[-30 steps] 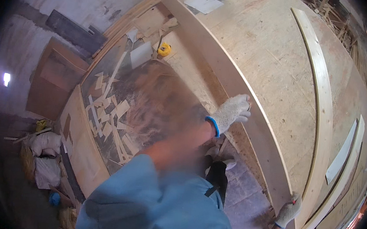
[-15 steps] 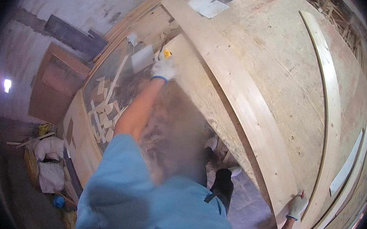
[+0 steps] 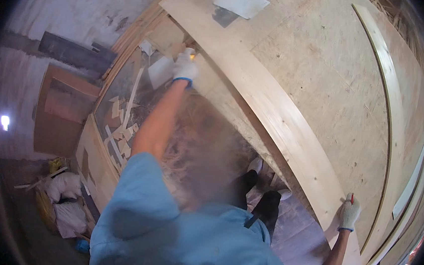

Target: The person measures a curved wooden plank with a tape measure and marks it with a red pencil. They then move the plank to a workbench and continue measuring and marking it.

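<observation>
A long pale wooden board (image 3: 274, 112) lies slantwise along the near edge of the worktable (image 3: 324, 56), its far end reaching past the table at the upper left. My left hand (image 3: 185, 67), in a white glove with a blue cuff, is closed round a small yellow thing (image 3: 192, 57) beside the table's far left corner; the glove hides most of it and motion blurs it. Over at the lower right, my right hand (image 3: 349, 215), gloved alike, rests at the board's right edge. From its closed fingers sticks a small red thing (image 3: 352, 198), too hidden to name.
Another long wooden strip (image 3: 392, 113) lies to the right on the table, with narrower strips (image 3: 415, 201) beyond it. A white sheet (image 3: 241, 3) is at the back. Wood offcuts (image 3: 121, 134) litter the left; white sacks (image 3: 71, 216) stand at lower left.
The board's far end has shifted left, away from the white sheet. My right hand has moved farther from me, and my left hand slightly left. Both hands remain closed.
</observation>
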Demonstrator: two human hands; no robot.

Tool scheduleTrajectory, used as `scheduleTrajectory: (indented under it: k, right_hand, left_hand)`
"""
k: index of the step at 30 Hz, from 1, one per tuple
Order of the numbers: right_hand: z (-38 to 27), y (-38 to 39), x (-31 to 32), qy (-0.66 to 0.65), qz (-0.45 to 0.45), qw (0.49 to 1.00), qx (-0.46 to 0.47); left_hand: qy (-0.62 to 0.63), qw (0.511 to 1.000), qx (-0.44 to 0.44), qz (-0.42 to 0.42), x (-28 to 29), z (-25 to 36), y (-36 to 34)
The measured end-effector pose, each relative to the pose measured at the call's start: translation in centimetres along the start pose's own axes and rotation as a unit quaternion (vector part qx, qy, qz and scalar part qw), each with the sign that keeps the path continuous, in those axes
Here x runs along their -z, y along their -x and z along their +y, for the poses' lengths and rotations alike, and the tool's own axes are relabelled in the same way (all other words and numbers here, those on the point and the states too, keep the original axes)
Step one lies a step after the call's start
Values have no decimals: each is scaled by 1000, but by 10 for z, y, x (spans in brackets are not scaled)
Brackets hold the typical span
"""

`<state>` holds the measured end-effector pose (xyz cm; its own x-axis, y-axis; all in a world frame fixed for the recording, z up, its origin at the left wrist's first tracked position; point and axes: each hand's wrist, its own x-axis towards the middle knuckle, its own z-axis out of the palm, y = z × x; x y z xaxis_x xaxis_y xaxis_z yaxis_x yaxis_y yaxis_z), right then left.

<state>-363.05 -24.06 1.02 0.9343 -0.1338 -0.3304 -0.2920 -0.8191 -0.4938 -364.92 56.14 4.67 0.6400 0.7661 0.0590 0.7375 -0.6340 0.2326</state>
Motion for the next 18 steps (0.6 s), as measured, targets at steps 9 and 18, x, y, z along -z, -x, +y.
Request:
scheduleTrajectory:
  k: [9, 18]
  right_hand:
    - [-115, 37, -3, 113, -38, 973, 199]
    - [18, 93, 23, -369, 358, 858, 10]
  left_hand:
    - [736, 606, 120, -278, 36, -14, 132]
    - [574, 500, 185, -621, 0, 184, 390]
